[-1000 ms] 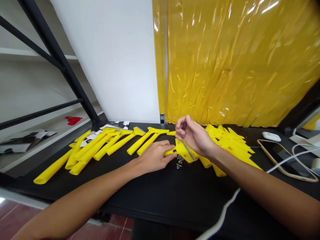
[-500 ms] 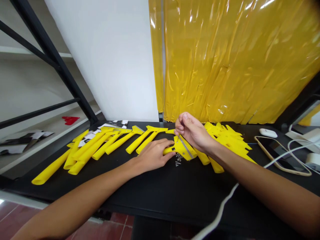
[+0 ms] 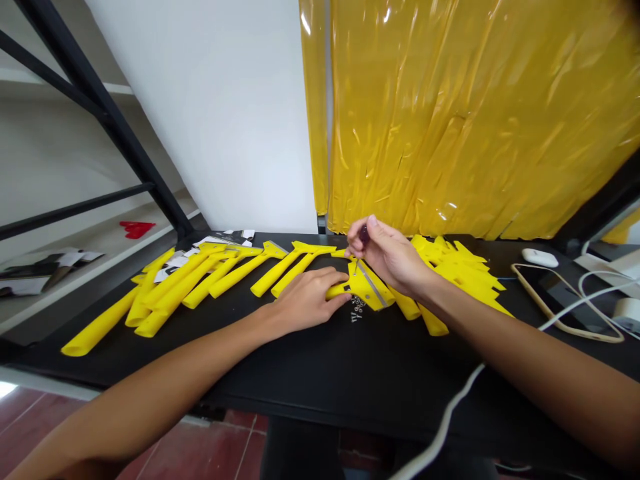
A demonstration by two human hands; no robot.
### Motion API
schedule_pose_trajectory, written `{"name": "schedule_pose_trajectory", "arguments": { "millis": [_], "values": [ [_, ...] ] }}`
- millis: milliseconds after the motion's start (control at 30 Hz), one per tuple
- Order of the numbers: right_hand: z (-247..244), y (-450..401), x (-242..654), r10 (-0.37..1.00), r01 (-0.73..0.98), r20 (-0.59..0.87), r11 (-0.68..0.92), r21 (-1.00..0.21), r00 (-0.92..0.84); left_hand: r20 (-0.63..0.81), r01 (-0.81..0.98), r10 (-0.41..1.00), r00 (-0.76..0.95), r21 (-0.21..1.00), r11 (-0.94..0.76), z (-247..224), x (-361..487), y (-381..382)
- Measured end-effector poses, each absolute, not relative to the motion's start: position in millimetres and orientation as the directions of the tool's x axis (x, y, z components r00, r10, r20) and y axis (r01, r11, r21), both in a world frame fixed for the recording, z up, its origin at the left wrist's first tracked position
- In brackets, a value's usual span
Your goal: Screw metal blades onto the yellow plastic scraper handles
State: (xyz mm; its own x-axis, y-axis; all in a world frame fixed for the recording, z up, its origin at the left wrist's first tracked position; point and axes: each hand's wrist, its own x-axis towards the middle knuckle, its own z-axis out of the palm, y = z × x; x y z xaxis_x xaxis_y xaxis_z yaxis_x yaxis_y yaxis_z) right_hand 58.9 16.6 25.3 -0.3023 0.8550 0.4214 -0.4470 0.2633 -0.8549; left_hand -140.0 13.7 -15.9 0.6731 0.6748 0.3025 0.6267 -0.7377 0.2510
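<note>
My left hand (image 3: 310, 298) is closed around the handle of a yellow scraper (image 3: 364, 285) and presses it to the black table. A metal blade strip runs slantwise across the scraper's wide head. Above that head, my right hand (image 3: 393, 257) grips a screwdriver (image 3: 365, 233) by its dark handle. Its thin shaft points down to the upper part of the head, near the strip; whether the tip sits in a screw is too small to tell. Small loose screws (image 3: 357, 311) lie in a pile just below the scraper's head.
Several yellow scrapers (image 3: 235, 283) lie in a row on the left, and flat yellow parts (image 3: 453, 273) are heaped at the right. A phone (image 3: 565, 303), a white case (image 3: 540, 257) and white cables lie far right. A yellow plastic curtain (image 3: 425, 120) hangs behind the black table (image 3: 320, 373).
My right hand has turned at the wrist, and the screwdriver's dark handle now shows between its fingers. My left hand stays on the scraper. The whole view has shifted slightly.
</note>
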Motion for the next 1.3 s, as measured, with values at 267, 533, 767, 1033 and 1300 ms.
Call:
{"name": "schedule_pose_trajectory", "arguments": {
  "millis": [267, 533, 767, 1033, 1300],
  "values": [
    [28.6, 11.5, 55.6, 0.877, -0.49, 0.385, 0.211, -0.846, -0.287, 0.307, 0.603, 0.65, 0.695, 0.244, -0.76, -19.0, -140.2, 14.3],
    [25.9, 13.9, 56.8, 0.887, -0.583, 0.369, 0.15, -0.799, -0.277, 0.316, 0.598, 0.639, 0.701, 0.227, -0.768, -18.8, -140.5, 14.9],
    [26.5, 13.6, 58.2, 0.865, -0.561, 0.379, 0.144, -0.815, -0.329, 0.328, 0.594, 0.633, 0.701, 0.223, -0.773, -20.0, -140.4, 15.9],
    [25.6, 15.2, 58.4, 0.862, -0.536, 0.418, 0.218, -0.815, -0.285, 0.32, 0.603, 0.638, 0.7, 0.214, -0.769, -20.6, -141.0, 16.5],
    [26.5, 13.2, 57.5, 0.875, -0.584, 0.39, 0.163, -0.795, -0.288, 0.324, 0.601, 0.64, 0.697, 0.223, -0.768, -21.4, -141.4, 17.2]
  ]
}}
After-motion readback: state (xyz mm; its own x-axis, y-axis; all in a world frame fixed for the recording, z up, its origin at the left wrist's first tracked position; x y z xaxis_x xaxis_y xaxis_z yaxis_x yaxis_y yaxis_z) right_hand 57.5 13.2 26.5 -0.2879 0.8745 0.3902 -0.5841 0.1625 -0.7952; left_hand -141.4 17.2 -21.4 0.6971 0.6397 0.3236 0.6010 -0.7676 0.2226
